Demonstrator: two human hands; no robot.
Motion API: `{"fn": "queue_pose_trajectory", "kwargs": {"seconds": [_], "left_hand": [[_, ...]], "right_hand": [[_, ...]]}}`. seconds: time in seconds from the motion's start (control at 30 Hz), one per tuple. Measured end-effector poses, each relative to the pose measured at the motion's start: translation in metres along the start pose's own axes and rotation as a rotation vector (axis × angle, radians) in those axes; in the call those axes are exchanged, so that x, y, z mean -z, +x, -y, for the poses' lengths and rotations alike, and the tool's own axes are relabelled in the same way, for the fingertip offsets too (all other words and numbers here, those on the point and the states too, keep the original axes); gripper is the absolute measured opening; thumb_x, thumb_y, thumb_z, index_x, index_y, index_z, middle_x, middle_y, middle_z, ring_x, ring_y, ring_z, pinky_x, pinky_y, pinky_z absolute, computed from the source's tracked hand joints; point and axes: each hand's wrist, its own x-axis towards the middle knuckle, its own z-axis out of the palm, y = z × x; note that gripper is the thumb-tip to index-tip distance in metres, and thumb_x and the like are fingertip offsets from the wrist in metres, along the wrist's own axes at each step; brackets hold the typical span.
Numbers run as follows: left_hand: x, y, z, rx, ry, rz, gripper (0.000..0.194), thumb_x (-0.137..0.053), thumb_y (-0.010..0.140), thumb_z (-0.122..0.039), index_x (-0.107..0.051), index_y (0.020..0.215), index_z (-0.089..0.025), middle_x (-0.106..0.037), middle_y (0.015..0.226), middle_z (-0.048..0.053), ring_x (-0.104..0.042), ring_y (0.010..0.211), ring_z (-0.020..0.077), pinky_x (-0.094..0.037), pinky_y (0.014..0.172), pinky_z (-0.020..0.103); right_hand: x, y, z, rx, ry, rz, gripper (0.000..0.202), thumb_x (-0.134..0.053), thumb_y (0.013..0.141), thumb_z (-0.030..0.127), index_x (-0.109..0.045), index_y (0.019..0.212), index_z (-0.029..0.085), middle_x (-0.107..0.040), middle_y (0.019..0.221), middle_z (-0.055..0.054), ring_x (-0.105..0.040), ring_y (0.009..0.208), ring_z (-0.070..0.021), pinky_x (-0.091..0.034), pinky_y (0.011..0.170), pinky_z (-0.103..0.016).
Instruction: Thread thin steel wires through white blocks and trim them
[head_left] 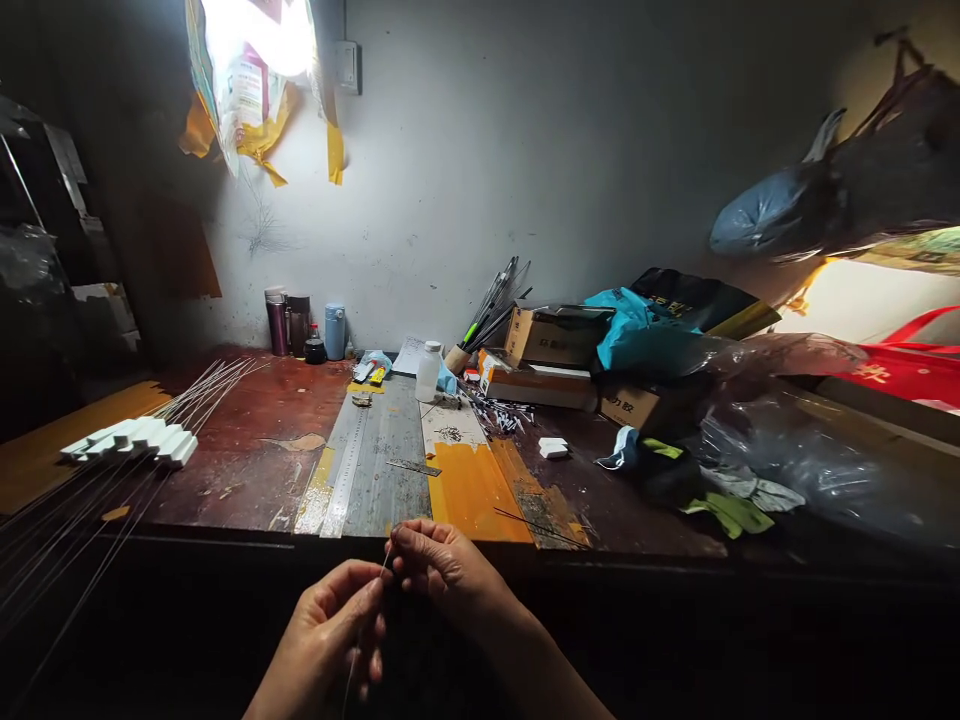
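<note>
Just in front of the table's front edge, my left hand [330, 625] pinches a thin wire [385, 562] between thumb and fingers. My right hand [446, 570] is closed at the wire's upper end, just above and to the right of my left hand; whatever else lies between its fingertips is too small to tell. Below my left hand the wire hangs down into the dark. On the table at the left, white blocks [139, 440] lie in a pile with long thin wires running through or under them.
A steel ruler [346, 470] lies on the table [247, 460]. Behind stand a white bottle [428, 372], flasks [277, 322] and boxes [559, 335]. A white block [553, 448], a mask [622, 448] and plastic bags [817, 480] lie to the right. Dark rods [540, 526] lie near the front edge.
</note>
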Motion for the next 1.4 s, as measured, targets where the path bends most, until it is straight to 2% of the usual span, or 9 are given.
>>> {"fn": "queue_pose_trajectory", "kwargs": {"seconds": [0.2,0.4,0.83,1.0,1.1,1.2,1.27,1.33,1.4], "left_hand": [[0.000,0.002,0.004,-0.036,0.027,0.038,0.026,-0.067,0.080,-0.042,-0.063,0.089,-0.018,-0.057,0.052,-0.006,-0.050,0.035,0.0054,-0.037,0.037,0.016],[0.001,0.004,0.005,-0.003,0.014,0.039,0.027,-0.069,0.078,-0.039,-0.063,0.091,-0.016,-0.054,0.053,-0.006,-0.046,0.037,0.0034,-0.039,0.038,0.015],[-0.002,0.005,0.009,-0.004,0.020,0.019,0.027,-0.068,0.079,-0.041,-0.061,0.091,-0.019,-0.057,0.054,-0.006,-0.048,0.032,0.0042,-0.032,0.030,0.012],[-0.005,0.004,0.011,-0.035,0.014,0.035,0.025,-0.069,0.079,-0.040,-0.062,0.089,-0.018,-0.054,0.050,-0.007,-0.046,0.034,0.0041,-0.034,0.034,0.014],[-0.010,0.004,0.009,-0.040,0.006,0.024,0.023,-0.069,0.079,-0.039,-0.062,0.086,-0.018,-0.053,0.052,-0.007,-0.045,0.036,0.0038,-0.034,0.037,0.015],[-0.016,0.006,0.007,-0.055,0.026,0.031,0.024,-0.068,0.079,-0.041,-0.062,0.082,-0.018,-0.053,0.054,-0.007,-0.046,0.036,0.0049,-0.033,0.036,0.016],[-0.020,0.007,0.005,-0.070,0.038,0.031,0.025,-0.068,0.078,-0.042,-0.063,0.084,-0.018,-0.057,0.057,-0.005,-0.050,0.040,0.0063,-0.038,0.040,0.018],[-0.023,0.007,0.005,-0.068,0.058,0.020,0.028,-0.070,0.076,-0.042,-0.064,0.090,-0.018,-0.064,0.065,-0.002,-0.059,0.051,0.0099,-0.046,0.052,0.022],[-0.025,0.006,0.009,-0.064,0.080,0.029,0.032,-0.074,0.073,-0.041,-0.066,0.090,-0.016,-0.068,0.073,0.002,-0.063,0.064,0.0137,-0.048,0.065,0.025]], "right_hand": [[0.001,-0.005,-0.004,0.000,0.042,0.009,0.029,-0.082,0.068,0.034,-0.070,0.077,0.009,-0.068,0.076,-0.005,-0.060,0.061,-0.0076,-0.051,0.065,-0.022],[0.004,-0.004,-0.004,-0.004,0.028,-0.011,0.027,-0.081,0.070,0.032,-0.069,0.077,0.009,-0.068,0.076,-0.005,-0.061,0.060,-0.0078,-0.053,0.066,-0.023],[0.009,-0.005,-0.003,-0.029,0.001,0.006,0.030,-0.081,0.069,0.035,-0.069,0.078,0.009,-0.068,0.075,-0.004,-0.062,0.061,-0.0080,-0.053,0.069,-0.024],[0.003,-0.013,0.006,0.014,-0.132,-0.044,0.032,-0.081,0.065,0.038,-0.067,0.076,0.011,-0.068,0.074,-0.003,-0.062,0.062,-0.0109,-0.051,0.069,-0.027],[-0.002,-0.020,0.012,0.054,-0.287,-0.064,0.029,-0.078,0.069,0.038,-0.067,0.076,0.012,-0.066,0.068,-0.002,-0.060,0.061,-0.0108,-0.047,0.065,-0.024],[-0.002,-0.024,0.014,0.044,-0.340,-0.052,0.029,-0.076,0.070,0.038,-0.067,0.079,0.012,-0.065,0.067,-0.001,-0.058,0.060,-0.0102,-0.044,0.064,-0.024],[0.001,-0.024,0.015,0.033,-0.334,-0.053,0.031,-0.077,0.069,0.040,-0.067,0.079,0.013,-0.065,0.068,-0.001,-0.057,0.060,-0.0102,-0.043,0.064,-0.024],[0.005,-0.024,0.019,0.044,-0.335,-0.076,0.032,-0.078,0.068,0.042,-0.067,0.077,0.013,-0.062,0.064,0.001,-0.054,0.058,-0.0090,-0.041,0.061,-0.022],[0.009,-0.025,0.028,0.070,-0.342,-0.112,0.032,-0.077,0.068,0.042,-0.067,0.076,0.013,-0.058,0.061,0.003,-0.049,0.055,-0.0072,-0.038,0.058,-0.021]]}}
